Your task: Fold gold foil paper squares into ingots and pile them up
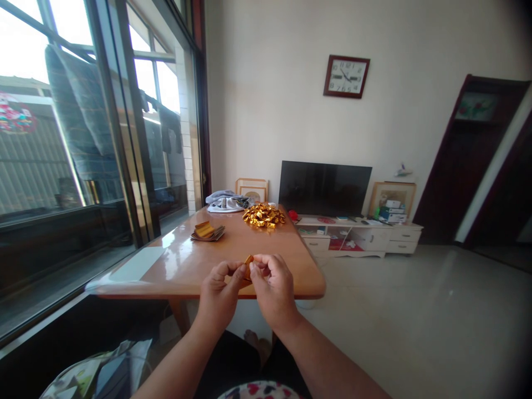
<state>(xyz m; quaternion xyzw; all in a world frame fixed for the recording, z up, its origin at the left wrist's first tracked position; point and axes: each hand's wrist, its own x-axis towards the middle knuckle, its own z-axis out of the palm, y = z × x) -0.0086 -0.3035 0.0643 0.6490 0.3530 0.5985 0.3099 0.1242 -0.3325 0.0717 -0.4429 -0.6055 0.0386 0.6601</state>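
Observation:
Between my two hands is a small piece of folded gold paper [248,268], held at the table's near edge. My left hand [221,285] pinches its left side between thumb and fingers. On its right side the thumb and fingers of my right hand [273,282] are closed too. Part of the paper is hidden behind my fingertips. Further left on the table lies a stack of flat gold paper sheets [206,231], its top sheets curling up. Beyond my hands sits a heap of shiny folded gold paper pieces [264,215].
The wooden table [286,266] reaches away from me beside a window. Folded clothes [228,201] lie at its far end, and a pale sheet [137,265] at its left edge. A television [325,188] stands on a white cabinet [369,239]. A bag of items [112,371] is at lower left.

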